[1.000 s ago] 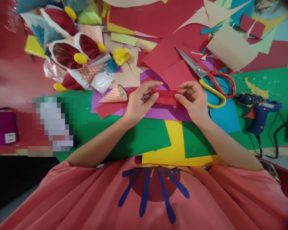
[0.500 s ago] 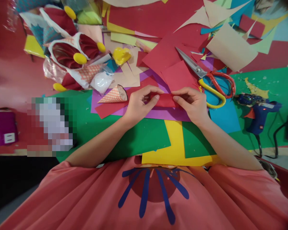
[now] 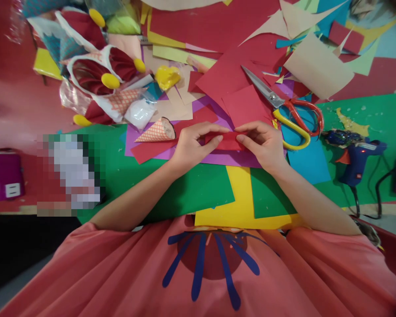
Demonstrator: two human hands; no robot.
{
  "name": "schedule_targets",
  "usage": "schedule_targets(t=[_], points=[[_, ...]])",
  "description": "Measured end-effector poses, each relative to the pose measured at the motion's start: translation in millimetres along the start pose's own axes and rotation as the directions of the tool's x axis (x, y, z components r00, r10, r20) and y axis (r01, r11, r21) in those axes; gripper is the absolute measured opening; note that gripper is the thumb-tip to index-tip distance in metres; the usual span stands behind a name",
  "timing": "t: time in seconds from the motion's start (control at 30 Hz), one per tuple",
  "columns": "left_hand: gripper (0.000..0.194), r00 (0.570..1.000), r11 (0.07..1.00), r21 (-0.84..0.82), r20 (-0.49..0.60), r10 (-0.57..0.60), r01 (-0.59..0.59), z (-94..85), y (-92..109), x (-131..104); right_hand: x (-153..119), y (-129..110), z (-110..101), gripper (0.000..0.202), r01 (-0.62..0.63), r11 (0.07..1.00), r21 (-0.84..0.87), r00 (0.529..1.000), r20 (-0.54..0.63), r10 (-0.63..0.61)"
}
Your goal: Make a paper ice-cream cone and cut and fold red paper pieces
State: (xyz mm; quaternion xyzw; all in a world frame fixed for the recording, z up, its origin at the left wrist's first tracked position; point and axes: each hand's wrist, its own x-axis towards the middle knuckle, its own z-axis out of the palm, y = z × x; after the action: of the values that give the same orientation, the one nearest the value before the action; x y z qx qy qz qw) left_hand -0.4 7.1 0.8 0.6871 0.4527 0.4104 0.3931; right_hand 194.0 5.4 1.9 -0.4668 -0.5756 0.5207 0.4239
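Observation:
Both hands pinch one small red strip of paper or felt [image 3: 230,141], held level over a purple sheet [image 3: 198,157]. My left hand [image 3: 195,143] grips its upper left edge between thumb and fingers. My right hand [image 3: 263,140] pinches it close by on the right, the fingertips nearly meeting. Part of the strip is hidden behind the fingers. Left of the left hand lies a small checked cone [image 3: 155,130] with a dark rim. Scissors [image 3: 280,103] with one red and one yellow handle lie beyond the right hand, blades closed.
A blue glue gun [image 3: 354,158] with a lit red light and a cord lies at right on a green sheet [image 3: 383,114]. Finished ice-cream-like cones [image 3: 92,75] with yellow balls stand upper left. Red sheets [image 3: 246,105] and beige scraps [image 3: 320,66] cover the far side.
My left fingertips have slid slightly right along the red strip, closer to my right fingers. My right hand has shifted a little left. Everything else lies as before.

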Motion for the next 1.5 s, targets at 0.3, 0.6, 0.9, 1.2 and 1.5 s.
schedule_targets(t=[0.3,0.6,0.9,1.2,1.5], points=[[0.023,1.0,1.0,0.025,-0.025,-0.015,0.015,2.1,-1.2,-1.7,0.7,-0.6,-1.5,0.029,-0.022,0.999,-0.028,1.0,0.006,0.022],[0.027,0.999,0.999,-0.034,-0.037,-0.039,0.038,2.4,-3.0,-2.2,0.9,-2.4,0.0,0.034,-0.049,0.999,-0.003,0.999,-0.004,0.049],[0.034,0.998,0.996,-0.071,-0.016,-0.062,0.06,2.3,-4.5,-2.1,1.0,-1.6,-0.5,0.032,-0.017,1.0,-0.005,1.0,-0.004,0.017],[0.015,0.999,0.999,-0.006,-0.022,-0.033,0.032,2.4,-0.6,-1.3,0.8,-1.1,-0.7,0.032,-0.06,0.998,0.009,0.998,-0.006,0.06],[0.016,1.0,0.999,0.044,0.017,-0.001,0.0,-0.8,3.1,-0.7,0.2,-2.7,0.1,0.017,-0.044,0.999,-0.009,0.999,0.014,0.044]])
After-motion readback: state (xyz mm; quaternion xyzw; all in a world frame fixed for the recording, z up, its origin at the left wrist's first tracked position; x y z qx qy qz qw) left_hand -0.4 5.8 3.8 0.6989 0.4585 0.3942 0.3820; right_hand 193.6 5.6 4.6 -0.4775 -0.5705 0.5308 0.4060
